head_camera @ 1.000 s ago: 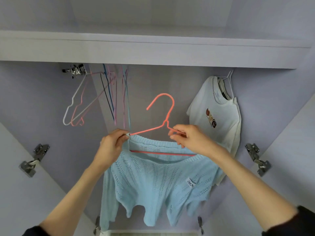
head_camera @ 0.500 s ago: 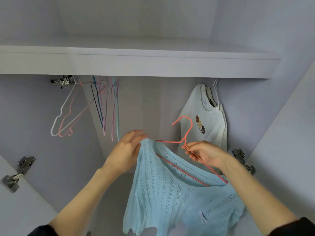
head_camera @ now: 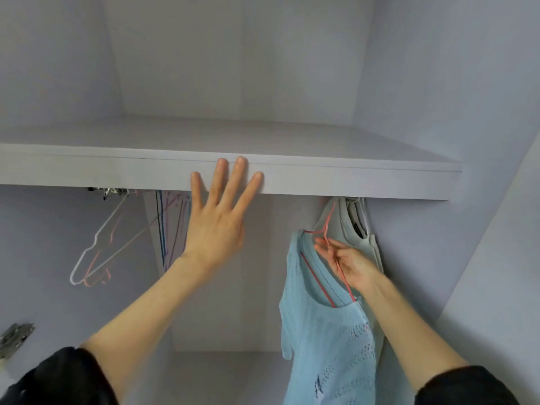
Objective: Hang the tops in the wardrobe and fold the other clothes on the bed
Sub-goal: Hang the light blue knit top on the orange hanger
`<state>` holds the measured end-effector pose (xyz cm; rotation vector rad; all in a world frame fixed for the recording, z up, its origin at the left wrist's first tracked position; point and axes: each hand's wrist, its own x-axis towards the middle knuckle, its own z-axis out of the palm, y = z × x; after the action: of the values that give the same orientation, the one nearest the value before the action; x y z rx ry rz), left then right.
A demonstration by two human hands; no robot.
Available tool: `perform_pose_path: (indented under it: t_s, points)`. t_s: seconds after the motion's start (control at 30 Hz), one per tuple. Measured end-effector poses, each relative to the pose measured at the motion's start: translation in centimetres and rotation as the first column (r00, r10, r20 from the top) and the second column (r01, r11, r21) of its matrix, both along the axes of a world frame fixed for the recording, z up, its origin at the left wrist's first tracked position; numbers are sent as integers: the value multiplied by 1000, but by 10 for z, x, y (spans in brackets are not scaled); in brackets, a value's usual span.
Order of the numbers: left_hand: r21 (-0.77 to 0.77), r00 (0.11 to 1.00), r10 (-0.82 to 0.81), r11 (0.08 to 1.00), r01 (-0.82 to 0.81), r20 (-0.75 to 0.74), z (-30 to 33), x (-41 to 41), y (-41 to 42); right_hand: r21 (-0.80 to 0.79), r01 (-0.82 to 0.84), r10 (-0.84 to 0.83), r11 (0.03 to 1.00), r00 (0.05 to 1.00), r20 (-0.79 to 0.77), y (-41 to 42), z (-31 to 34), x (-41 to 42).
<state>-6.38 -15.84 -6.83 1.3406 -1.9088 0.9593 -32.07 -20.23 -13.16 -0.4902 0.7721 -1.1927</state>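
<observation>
A light blue knitted top (head_camera: 327, 331) hangs on a coral wire hanger (head_camera: 327, 226) inside the wardrobe, right of centre. My right hand (head_camera: 350, 264) holds the hanger's shoulder wire, its fingers loosely round it. The hanger's hook reaches up behind the shelf edge, where the rail is hidden. My left hand (head_camera: 219, 211) is raised with straight, spread fingers, the fingertips over the front edge of the wardrobe shelf (head_camera: 350, 179). A white T-shirt (head_camera: 359, 229) hangs just behind the blue top, against the right wall.
Several bare wire hangers (head_camera: 131, 238) in white, pink, blue and purple hang at the left under the shelf. A metal door hinge (head_camera: 14, 337) shows at the lower left. The wardrobe's right wall (head_camera: 467, 229) is close beside the hanging clothes.
My left hand let go of the blue top and rose to the shelf edge with fingers spread. My right hand carried the hanger and top up and right, next to the white T-shirt.
</observation>
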Motion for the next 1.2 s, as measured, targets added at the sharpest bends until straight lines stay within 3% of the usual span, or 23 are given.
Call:
perform_pose_path:
  t_s: [0.33, 0.57, 0.73, 0.83, 0.9, 0.93, 0.97, 1.0, 1.03, 1.07, 1.1, 1.13, 1.2]
  points:
    - [-104, 999, 29, 994, -27, 21, -10, 1, -21, -97, 155, -147, 983, 985, 89, -65, 23, -29]
    - [-133, 996, 76, 989, -69, 48, -11, -1, -26, -123, 161, -158, 979, 987, 31, -100, 34, -32]
    - [-149, 993, 97, 985, -86, 66, -12, 1, -28, -62, 257, -261, 964, 963, -65, -115, 16, -35]
    - [-153, 991, 112, 983, -101, 67, -11, 0, -28, -49, 312, -312, 949, 902, -298, -120, 15, -34]
    - [-148, 991, 116, 983, -105, 69, -12, 0, -29, -72, 355, -342, 932, 796, -500, -120, 17, -33]
    - [-147, 991, 114, 984, -104, 67, -12, 1, -29, -112, 361, -347, 926, 695, -629, -117, 17, -32]
    - [-144, 991, 113, 984, -103, 65, -13, 1, -29, -198, 350, -361, 915, 496, -790, -114, 16, -32]
    - [-141, 992, 114, 984, -104, 63, -13, 1, -28, -322, 279, -378, 905, 178, -909, -110, 13, -32]
    - [-136, 991, 116, 985, -107, 61, -12, 1, -28, -405, 133, -394, 904, -107, -913, -106, 8, -33]
    - [-131, 991, 117, 985, -108, 58, -12, 0, -27, -429, -36, -417, 903, -321, -851, -101, 4, -34]
    - [-123, 992, 115, 987, -108, 53, -11, -1, -26, -394, -164, -424, 905, -449, -787, -96, 0, -34]
    - [-113, 993, 113, 988, -108, 41, -12, -2, -25, -348, -240, -422, 906, -501, -755, -93, -4, -35]
    - [-90, 993, 119, 989, -117, 15, -12, -6, -22, -320, -264, -410, 910, -456, -790, -90, -5, -36]
